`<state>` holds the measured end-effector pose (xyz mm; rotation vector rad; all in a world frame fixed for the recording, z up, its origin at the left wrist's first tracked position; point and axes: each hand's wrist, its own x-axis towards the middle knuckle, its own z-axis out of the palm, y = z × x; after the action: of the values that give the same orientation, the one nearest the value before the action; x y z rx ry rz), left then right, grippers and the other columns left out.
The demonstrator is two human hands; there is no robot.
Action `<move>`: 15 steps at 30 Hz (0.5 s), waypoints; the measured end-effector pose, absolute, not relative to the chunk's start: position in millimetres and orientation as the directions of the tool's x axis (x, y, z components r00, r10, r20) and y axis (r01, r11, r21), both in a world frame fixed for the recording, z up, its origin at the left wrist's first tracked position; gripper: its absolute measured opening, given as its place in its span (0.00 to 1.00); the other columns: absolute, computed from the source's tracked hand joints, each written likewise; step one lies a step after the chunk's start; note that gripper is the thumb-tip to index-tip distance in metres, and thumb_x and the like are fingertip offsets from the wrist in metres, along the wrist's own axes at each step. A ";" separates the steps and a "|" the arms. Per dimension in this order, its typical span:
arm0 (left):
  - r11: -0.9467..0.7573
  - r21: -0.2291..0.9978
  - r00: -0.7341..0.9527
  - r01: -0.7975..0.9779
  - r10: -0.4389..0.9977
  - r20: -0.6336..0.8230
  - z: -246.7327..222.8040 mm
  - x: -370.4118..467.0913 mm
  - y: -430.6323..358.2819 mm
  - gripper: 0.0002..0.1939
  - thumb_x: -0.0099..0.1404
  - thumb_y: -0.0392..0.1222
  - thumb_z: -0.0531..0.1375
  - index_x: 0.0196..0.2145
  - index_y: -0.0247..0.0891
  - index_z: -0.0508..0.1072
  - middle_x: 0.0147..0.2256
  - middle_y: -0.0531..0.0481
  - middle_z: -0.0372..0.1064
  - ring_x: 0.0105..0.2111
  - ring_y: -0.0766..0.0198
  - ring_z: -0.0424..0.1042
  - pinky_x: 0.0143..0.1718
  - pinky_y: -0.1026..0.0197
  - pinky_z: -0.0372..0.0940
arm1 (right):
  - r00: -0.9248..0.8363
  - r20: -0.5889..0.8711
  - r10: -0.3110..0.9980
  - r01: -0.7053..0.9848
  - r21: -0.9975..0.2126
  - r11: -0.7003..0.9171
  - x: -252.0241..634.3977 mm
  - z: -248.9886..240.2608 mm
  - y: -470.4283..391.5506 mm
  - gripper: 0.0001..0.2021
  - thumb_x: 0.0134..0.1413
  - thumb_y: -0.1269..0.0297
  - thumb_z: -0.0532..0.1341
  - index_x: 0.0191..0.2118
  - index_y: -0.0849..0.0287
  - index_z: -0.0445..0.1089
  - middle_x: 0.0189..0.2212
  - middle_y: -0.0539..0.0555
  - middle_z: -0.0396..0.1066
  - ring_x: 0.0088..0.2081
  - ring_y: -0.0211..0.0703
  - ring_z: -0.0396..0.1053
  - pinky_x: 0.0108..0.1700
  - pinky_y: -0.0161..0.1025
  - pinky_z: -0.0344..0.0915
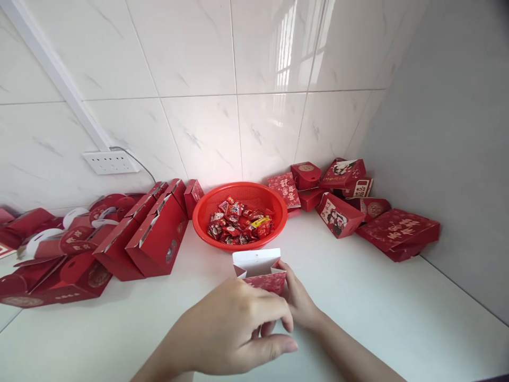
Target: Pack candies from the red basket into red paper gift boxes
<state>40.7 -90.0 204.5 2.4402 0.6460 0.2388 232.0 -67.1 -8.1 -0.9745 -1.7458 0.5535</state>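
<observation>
Just in front of the red perforated basket, the right hand grasps a red patterned gift box, open-topped, white-lined, its flap raised; whether the curled left hand holds anything, I cannot tell.

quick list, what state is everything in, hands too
held box: open at the top, white flap raised
right hand: gripping the held box's right side
left hand: fingers half curled, nothing visible in it
basket: upright, part filled
sweets: wrapped, heaped loose
tall boxes: standing side by side
far-right boxes: piled loosely, look closed
</observation>
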 end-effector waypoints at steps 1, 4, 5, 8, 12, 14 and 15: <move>-0.704 0.573 0.857 0.419 0.516 0.008 205.2 40.6 -91.2 0.09 0.68 0.47 0.58 0.39 0.40 0.74 0.27 0.55 0.73 0.26 0.68 0.71 0.31 0.65 0.59 | -0.169 0.535 0.828 0.320 -0.765 0.559 230.2 -7.2 -68.3 0.35 0.54 0.57 0.64 0.64 0.57 0.52 0.50 0.59 0.69 0.48 0.51 0.72 0.49 0.48 0.71; -0.701 0.561 0.853 0.440 0.522 -0.016 205.1 40.8 -93.3 0.08 0.68 0.47 0.59 0.40 0.41 0.73 0.28 0.56 0.74 0.27 0.68 0.71 0.32 0.64 0.58 | -0.163 0.503 0.849 0.260 -0.808 0.528 225.5 -6.9 -70.6 0.30 0.56 0.59 0.63 0.62 0.57 0.54 0.49 0.60 0.69 0.48 0.51 0.72 0.48 0.47 0.71; -0.699 0.562 0.852 0.443 0.522 -0.023 205.0 40.8 -93.5 0.08 0.68 0.47 0.59 0.40 0.41 0.73 0.28 0.56 0.74 0.27 0.68 0.72 0.32 0.64 0.58 | -0.147 0.501 0.853 0.253 -0.814 0.522 224.3 -7.1 -70.7 0.29 0.56 0.60 0.63 0.62 0.57 0.55 0.49 0.60 0.69 0.47 0.51 0.72 0.47 0.47 0.71; -0.689 0.539 0.833 0.483 0.551 -0.043 206.3 39.5 -92.7 0.07 0.68 0.46 0.58 0.40 0.41 0.73 0.29 0.56 0.74 0.27 0.67 0.71 0.32 0.63 0.58 | -0.156 0.482 0.862 0.228 -0.832 0.506 223.9 -6.3 -69.1 0.28 0.58 0.60 0.61 0.62 0.56 0.54 0.49 0.60 0.69 0.47 0.50 0.72 0.46 0.46 0.72; -0.621 0.550 0.750 0.559 0.662 -0.015 210.5 34.7 -86.3 0.08 0.70 0.44 0.55 0.41 0.42 0.73 0.34 0.54 0.74 0.30 0.66 0.70 0.33 0.64 0.60 | -0.230 0.464 0.855 0.251 -0.821 0.513 230.2 1.0 -66.8 0.30 0.59 0.61 0.61 0.63 0.57 0.51 0.52 0.60 0.66 0.51 0.50 0.69 0.51 0.47 0.69; -0.549 0.595 0.680 0.587 0.733 0.006 210.5 32.1 -79.3 0.10 0.71 0.46 0.54 0.42 0.42 0.73 0.37 0.53 0.73 0.32 0.66 0.71 0.34 0.65 0.63 | -0.255 0.480 0.839 0.290 -0.790 0.540 234.0 6.4 -67.4 0.30 0.59 0.61 0.61 0.64 0.57 0.50 0.54 0.61 0.64 0.55 0.51 0.65 0.56 0.50 0.65; -0.510 0.624 0.642 0.592 0.767 0.017 209.1 31.0 -74.7 0.10 0.71 0.46 0.54 0.42 0.42 0.73 0.38 0.52 0.73 0.33 0.66 0.71 0.34 0.65 0.64 | -0.268 0.484 0.833 0.306 -0.777 0.550 235.7 9.0 -68.1 0.30 0.59 0.61 0.60 0.64 0.57 0.50 0.55 0.62 0.62 0.56 0.52 0.64 0.58 0.51 0.64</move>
<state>31.0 -74.7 209.1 2.2773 1.0552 0.3920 235.7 -68.1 9.0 -0.9368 -1.8268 0.6886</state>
